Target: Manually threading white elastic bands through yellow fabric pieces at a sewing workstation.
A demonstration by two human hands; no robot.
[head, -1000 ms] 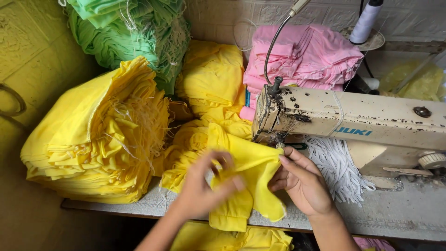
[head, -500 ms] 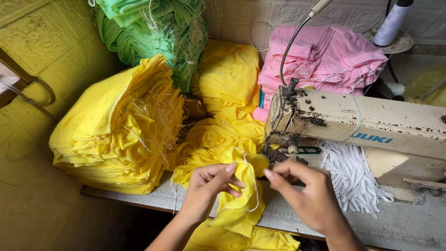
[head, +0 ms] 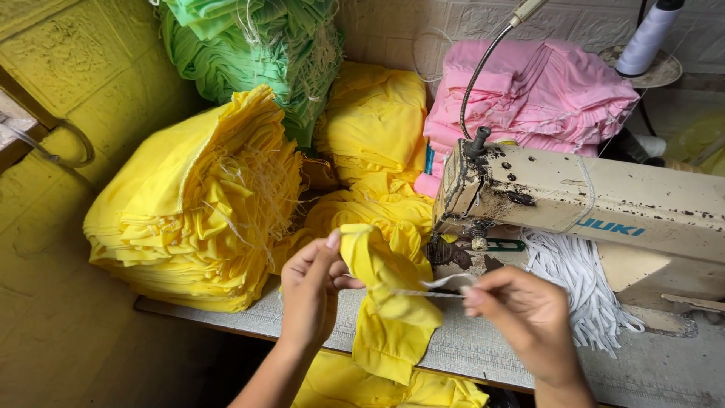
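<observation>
Just in front of the sewing machine (head: 589,208), on the near side of its needle end, the left hand (head: 313,291) pinches a bunched yellow cloth piece (head: 389,302) between thumb and fingers, lifting its top fold clear of the tabletop (head: 649,363) so the rest hangs down. The right hand (head: 521,313), also in front of the machine, is closed on a narrow white strip (head: 438,287) that runs taut to the cloth, seemingly to keep it straight against the fold. A heap of white strips (head: 578,279) lies under the machine's arm, within reach. Stacks of yellow cloth (head: 196,211), green cloth (head: 249,53) and pink cloth (head: 544,94) sit left of and behind the machine.
</observation>
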